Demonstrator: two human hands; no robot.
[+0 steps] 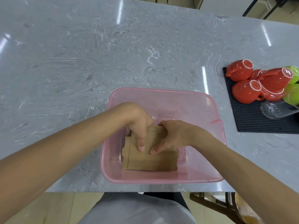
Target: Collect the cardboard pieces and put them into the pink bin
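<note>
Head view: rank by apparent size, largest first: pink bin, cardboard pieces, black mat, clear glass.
1. pink bin
2. black mat, though the frame edge cuts it off, so its full extent is unsure
3. cardboard pieces, partly under both hands
4. clear glass, lying tipped on the mat

Kitchen or café: marble counter (97, 54), upturned cups (246, 91) on drying mat (252, 122).

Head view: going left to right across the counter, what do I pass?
Translucent pink plastic bin holding the brown cardboard pieces → black rubber mat carrying upturned red ceramic cups → lime green cups at the far right edge.
</note>
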